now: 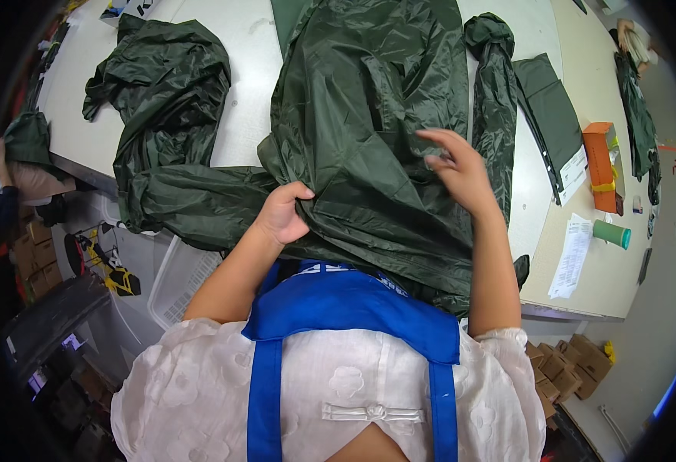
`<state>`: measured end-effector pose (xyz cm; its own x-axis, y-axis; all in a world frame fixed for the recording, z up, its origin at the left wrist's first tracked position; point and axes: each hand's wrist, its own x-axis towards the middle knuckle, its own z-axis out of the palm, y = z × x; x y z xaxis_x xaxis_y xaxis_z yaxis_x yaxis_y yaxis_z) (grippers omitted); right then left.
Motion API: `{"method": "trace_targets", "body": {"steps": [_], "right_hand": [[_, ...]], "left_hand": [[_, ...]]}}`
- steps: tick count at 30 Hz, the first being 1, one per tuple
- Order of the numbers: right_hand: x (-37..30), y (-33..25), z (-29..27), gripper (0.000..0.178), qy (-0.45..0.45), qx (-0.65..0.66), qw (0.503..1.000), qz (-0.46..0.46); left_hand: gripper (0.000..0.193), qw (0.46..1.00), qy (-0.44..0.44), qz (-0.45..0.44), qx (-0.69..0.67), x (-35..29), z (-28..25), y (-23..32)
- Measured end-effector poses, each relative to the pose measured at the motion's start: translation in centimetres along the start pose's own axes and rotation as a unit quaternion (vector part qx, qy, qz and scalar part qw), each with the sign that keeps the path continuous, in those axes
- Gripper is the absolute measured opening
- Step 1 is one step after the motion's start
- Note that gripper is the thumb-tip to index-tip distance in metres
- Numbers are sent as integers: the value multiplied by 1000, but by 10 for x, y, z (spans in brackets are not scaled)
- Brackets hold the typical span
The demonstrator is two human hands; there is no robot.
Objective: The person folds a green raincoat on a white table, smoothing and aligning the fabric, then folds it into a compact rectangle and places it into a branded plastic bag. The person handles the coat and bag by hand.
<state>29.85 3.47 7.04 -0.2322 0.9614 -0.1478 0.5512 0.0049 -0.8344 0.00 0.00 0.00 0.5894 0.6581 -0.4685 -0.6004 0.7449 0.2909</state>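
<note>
One large white worktable [238,92], seen from above. Draped over its near edge and spread up the middle: big dark green glossy raincoat [361,115], crumpled, one sleeve trailing toward the near left corner. Second dark green crumpled raincoat [165,85] bunched near the left edge. Folded flat dark green fabric piece [549,115] toward the right edge, beside an orange rectangular box [601,165]. White printed paper sheet [572,258] and small green cylinder [611,233] near the near right corner. Left hand [282,215] clenched, gripping a fold of the big raincoat at the near edge. Right hand [461,173] released, fingers loosely spread just above the fabric.
</note>
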Motion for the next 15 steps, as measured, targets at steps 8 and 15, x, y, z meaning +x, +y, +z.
{"method": "trace_targets", "body": {"steps": [8, 15], "right_hand": [[35, 2, 17, 17, 94, 10, 989, -117], [-39, -6, -1, 23, 342, 139, 894, -254]], "left_hand": [[47, 997, 42, 58, -12, -8, 31, -5], [37, 984, 80, 157, 22, -16, 53, -4]]}}
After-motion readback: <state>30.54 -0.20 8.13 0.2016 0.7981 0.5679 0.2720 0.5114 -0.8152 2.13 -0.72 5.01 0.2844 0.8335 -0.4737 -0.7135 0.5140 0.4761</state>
